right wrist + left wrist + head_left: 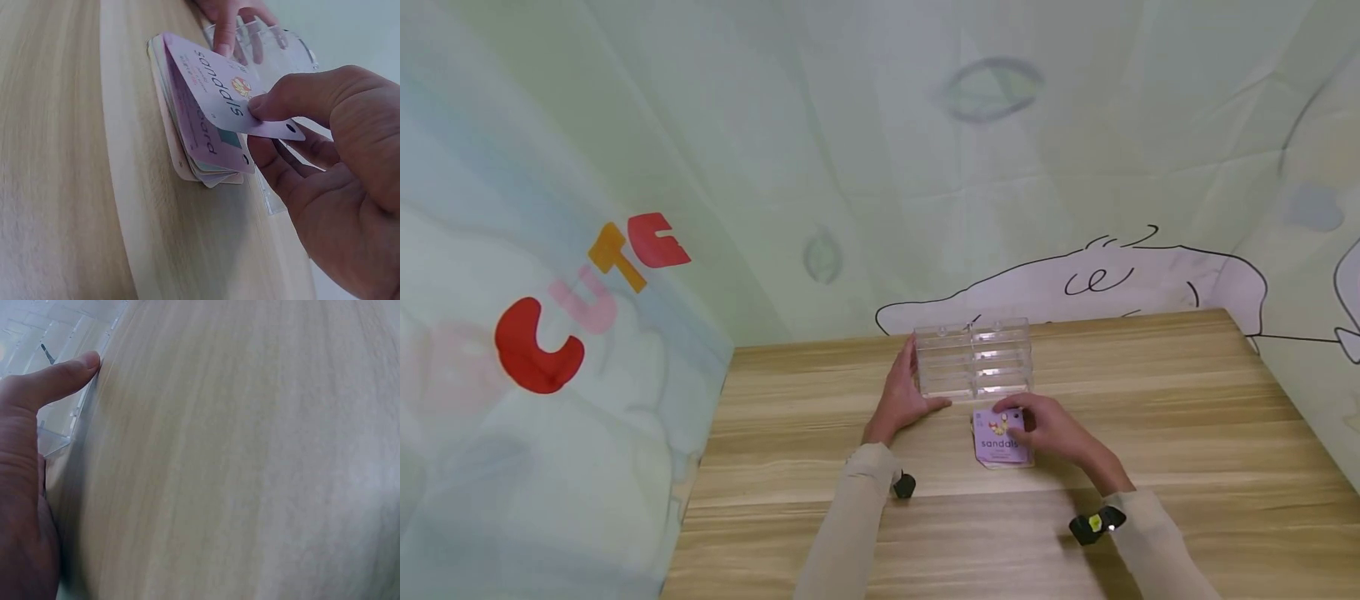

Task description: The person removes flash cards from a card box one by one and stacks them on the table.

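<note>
A clear plastic compartment box (pixel 974 360) lies on the wooden table. My left hand (pixel 901 400) rests against its near-left corner, the thumb stretched along the front edge and the fingers along the left side, partly hidden. Just in front of the box is a stack of flash cards (pixel 181 134) with rounded corners and punched holes. Between thumb and fingers, my right hand (pixel 337 144) pinches the top purple card (pixel 215 87), marked "sandals" with a small picture. Its near-hand edge is lifted off the stack. Another purple card shows beneath it, its word partly covered.
The wooden table (pixel 805 433) reaches back to a printed curtain (pixel 850 167) with cartoon drawings. Coloured letters spelling "CUTE" mark the curtain on the left. Dark wrist cameras (pixel 1096 525) are strapped to both wrists.
</note>
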`<state>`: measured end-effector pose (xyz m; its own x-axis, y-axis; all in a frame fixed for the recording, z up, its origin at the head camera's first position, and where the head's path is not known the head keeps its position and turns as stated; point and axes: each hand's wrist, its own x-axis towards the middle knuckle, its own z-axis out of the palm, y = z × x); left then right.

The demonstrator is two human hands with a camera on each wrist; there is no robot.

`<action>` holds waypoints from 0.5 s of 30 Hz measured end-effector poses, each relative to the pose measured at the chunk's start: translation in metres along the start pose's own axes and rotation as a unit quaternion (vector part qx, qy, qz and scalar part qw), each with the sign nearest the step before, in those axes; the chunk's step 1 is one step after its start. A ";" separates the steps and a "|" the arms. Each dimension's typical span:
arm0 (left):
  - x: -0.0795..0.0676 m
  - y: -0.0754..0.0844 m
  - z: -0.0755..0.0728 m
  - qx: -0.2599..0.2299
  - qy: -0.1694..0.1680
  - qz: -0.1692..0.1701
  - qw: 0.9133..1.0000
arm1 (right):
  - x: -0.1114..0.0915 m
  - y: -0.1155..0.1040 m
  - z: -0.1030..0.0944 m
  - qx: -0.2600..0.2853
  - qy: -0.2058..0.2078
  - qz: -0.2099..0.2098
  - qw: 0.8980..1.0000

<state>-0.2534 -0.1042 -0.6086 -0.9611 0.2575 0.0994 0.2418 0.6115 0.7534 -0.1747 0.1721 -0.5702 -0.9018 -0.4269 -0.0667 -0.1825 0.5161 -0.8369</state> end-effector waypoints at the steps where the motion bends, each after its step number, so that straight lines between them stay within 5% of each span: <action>1: 0.000 0.000 0.000 0.000 0.001 0.001 1.000 | 0.000 0.000 0.000 -0.011 0.001 -0.006 1.000; 15: 0.000 0.000 0.000 0.002 0.000 0.000 1.000 | 0.001 0.003 0.004 -0.135 0.002 -0.062 0.989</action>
<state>-0.2532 -0.1040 -0.6088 -0.9614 0.2566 0.0994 0.2417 0.6146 0.7509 -0.1750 0.1705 -0.5751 -0.8676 -0.4964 0.0302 -0.3892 0.6399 -0.6626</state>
